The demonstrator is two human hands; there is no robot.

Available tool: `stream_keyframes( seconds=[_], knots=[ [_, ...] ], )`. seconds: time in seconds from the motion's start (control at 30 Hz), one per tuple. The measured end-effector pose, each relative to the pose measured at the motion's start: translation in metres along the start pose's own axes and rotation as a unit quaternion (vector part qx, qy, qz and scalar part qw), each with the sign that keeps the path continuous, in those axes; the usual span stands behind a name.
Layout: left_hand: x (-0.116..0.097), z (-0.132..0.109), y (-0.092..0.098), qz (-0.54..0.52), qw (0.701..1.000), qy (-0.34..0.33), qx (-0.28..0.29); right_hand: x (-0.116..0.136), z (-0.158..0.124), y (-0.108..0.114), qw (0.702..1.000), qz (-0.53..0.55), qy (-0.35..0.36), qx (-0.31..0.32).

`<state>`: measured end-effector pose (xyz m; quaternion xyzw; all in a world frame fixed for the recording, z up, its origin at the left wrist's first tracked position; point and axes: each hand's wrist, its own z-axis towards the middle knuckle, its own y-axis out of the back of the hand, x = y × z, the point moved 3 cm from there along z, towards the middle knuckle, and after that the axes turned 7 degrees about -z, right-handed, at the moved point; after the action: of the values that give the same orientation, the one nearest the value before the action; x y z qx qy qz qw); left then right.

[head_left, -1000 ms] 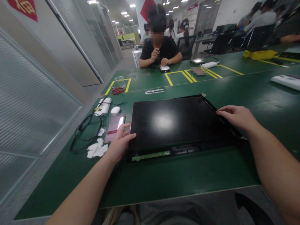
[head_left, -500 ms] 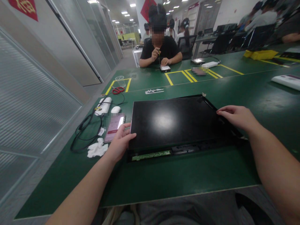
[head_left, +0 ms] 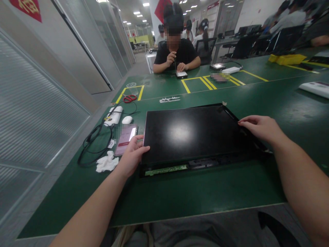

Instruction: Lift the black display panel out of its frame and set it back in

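Observation:
A large black display panel (head_left: 190, 133) lies flat on the green table (head_left: 195, 195), sitting in a black frame with a green circuit strip (head_left: 166, 170) showing along its near edge. My left hand (head_left: 131, 156) grips the panel's near left corner, thumb on top and fingers curled at the side. My right hand (head_left: 259, 128) rests on the panel's right edge, fingers curled over it.
Left of the panel lie a lit phone (head_left: 125, 134), a white crumpled tissue (head_left: 106, 163), a black cable loop (head_left: 94, 144), a white mouse (head_left: 126, 119) and red scissors (head_left: 129, 98). A person in black (head_left: 176, 55) sits across the table. A white device (head_left: 315, 88) lies far right.

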<state>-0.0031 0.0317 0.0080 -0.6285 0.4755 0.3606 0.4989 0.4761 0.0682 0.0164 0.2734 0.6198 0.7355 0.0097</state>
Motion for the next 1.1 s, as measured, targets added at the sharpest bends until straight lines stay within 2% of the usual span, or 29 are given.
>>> stream_keyframes(
  seconds=[0.33, 1.1],
  knots=[
    [-0.0006, -0.0007, -0.0014, 0.0, 1.0, 0.001, -0.028, -0.0019, 0.0012, -0.0022, 1.0, -0.01, 0.013, -0.01],
    [-0.0005, -0.0008, -0.0029, 0.0, 1.0, -0.003, -0.006, -0.0024, 0.0013, -0.0019, 1.0, -0.008, 0.006, 0.004]
  ],
)
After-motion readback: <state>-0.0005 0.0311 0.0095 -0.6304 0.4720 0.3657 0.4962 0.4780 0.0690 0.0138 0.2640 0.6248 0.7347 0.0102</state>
